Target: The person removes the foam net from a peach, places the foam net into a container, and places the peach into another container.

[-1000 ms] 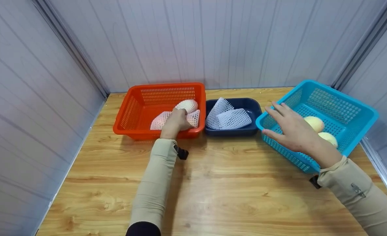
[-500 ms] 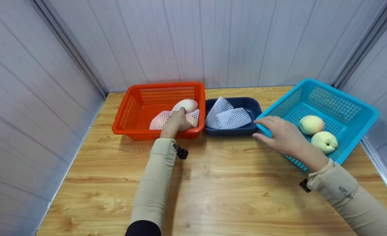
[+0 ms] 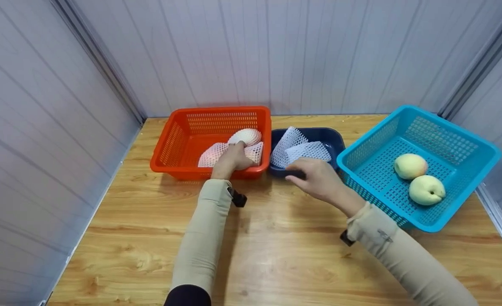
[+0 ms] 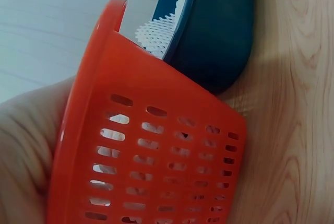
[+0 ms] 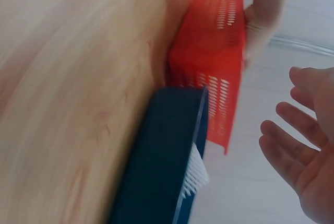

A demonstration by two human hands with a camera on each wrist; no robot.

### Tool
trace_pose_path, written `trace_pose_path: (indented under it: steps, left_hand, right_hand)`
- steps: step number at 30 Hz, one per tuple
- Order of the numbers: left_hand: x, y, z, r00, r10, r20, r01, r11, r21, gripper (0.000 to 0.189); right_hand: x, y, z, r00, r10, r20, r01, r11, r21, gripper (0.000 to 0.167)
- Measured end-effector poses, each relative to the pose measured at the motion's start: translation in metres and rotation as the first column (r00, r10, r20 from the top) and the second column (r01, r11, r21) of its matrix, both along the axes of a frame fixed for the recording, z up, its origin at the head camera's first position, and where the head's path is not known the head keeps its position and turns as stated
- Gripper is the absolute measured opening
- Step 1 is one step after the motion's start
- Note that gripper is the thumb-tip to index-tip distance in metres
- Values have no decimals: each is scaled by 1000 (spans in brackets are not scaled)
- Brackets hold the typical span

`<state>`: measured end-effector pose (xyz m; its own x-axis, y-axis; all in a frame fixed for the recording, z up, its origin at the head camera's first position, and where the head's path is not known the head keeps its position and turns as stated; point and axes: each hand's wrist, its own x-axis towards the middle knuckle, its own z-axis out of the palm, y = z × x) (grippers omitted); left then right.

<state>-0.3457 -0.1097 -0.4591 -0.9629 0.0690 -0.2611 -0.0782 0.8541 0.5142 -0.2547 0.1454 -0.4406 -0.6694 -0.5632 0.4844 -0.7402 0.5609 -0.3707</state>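
Observation:
In the head view my left hand [image 3: 233, 159] reaches over the front of the orange basket [image 3: 159, 159]. Its thumb and index finger grip a peach in a white foam net [image 3: 255, 152]; its other fingertips are hidden. Two more net-covered fruits, one pale [image 3: 247, 136] and one pinkish [image 3: 212, 155], lie beside it. My right hand [image 3: 319, 178] hovers at the front rim of the dark blue tray [image 3: 331, 138], holding nothing, fingers loosely bent and apart in the right wrist view. Inside that tray lie two white foam net sleeves [image 3: 288, 146].
A turquoise basket [image 3: 361, 195] stands angled at the right, holding two bare peaches [image 3: 427, 190]. Panelled walls [image 3: 242, 55] enclose the wooden table [image 3: 276, 255] at the back and both sides. The orange basket and the tray stand side by side.
My right hand has moved left, from over the turquoise basket to the dark blue tray, its fingers bending somewhat. My left hand has stayed on the netted peach in the orange basket.

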Motion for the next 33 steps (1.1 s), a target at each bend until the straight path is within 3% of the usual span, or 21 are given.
trace_pose_path:
  steps: [6, 14, 24, 28, 33]
  left_hand:
    - [1, -1, 0, 997, 38, 67, -41, 998, 47, 81]
    - [-1, 0, -3, 994, 38, 102, -42, 998, 43, 82]
    - [-1, 2, -2, 1000, 8, 17, -8, 1000, 6, 78]
    - [0, 2, -2, 1000, 28, -10, -28, 1000, 0, 76]
    - [1, 0, -3, 995, 8, -94, -8, 1000, -2, 77]
  right_hand:
    - [-20, -29, -15, 999, 20, 34, -20, 1000, -11, 23]
    - [-37, -51, -34, 1000, -3, -22, 4, 1000, 12, 27]
    - [-43, -58, -44, 994, -36, -104, 31, 998, -48, 17]
    - [-44, -58, -44, 994, -36, -99, 30, 998, -58, 17]
    - [-44, -58, -45, 996, -45, -76, 41, 997, -65, 18]
